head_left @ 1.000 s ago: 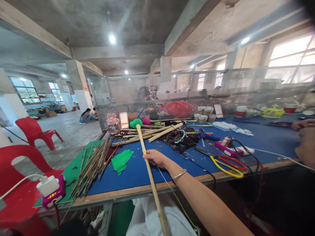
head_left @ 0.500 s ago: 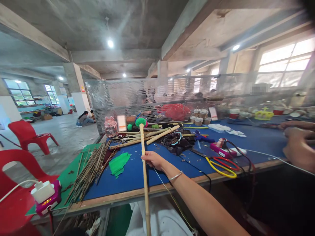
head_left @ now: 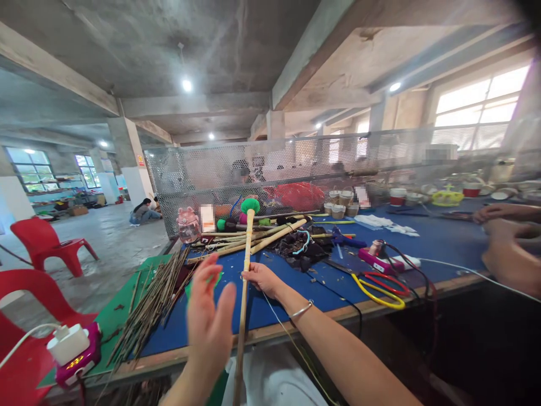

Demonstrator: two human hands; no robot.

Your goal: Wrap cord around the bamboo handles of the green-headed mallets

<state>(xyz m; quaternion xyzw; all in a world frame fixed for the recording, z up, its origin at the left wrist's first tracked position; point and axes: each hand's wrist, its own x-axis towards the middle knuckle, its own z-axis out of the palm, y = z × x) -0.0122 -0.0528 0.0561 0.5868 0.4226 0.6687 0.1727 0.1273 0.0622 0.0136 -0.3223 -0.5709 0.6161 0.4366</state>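
A long pale bamboo stick (head_left: 244, 299) stands tilted in front of me over the table's front edge. Its upper end carries a round green head (head_left: 251, 206). My right hand (head_left: 261, 279) pinches the stick partway up, and a thin pale cord (head_left: 281, 321) trails from beside these fingers down toward my lap. Just left of the stick is my left hand (head_left: 210, 316), raised with fingers spread and nothing in it. Behind that hand lies a green cloth (head_left: 189, 290), mostly covered by it.
Thin brown sticks (head_left: 147, 310) lie piled at the left. Bamboo poles (head_left: 279, 234) and a dark bundle (head_left: 302, 248) fill the table's middle. Yellow-handled shears (head_left: 378, 293) and a purple power strip (head_left: 378, 262) lie to the right. Another person's hands (head_left: 511, 242) are at far right.
My left hand has come into view from below, beside the stick. The right hand still grips the stick, whose green head has shifted slightly right.
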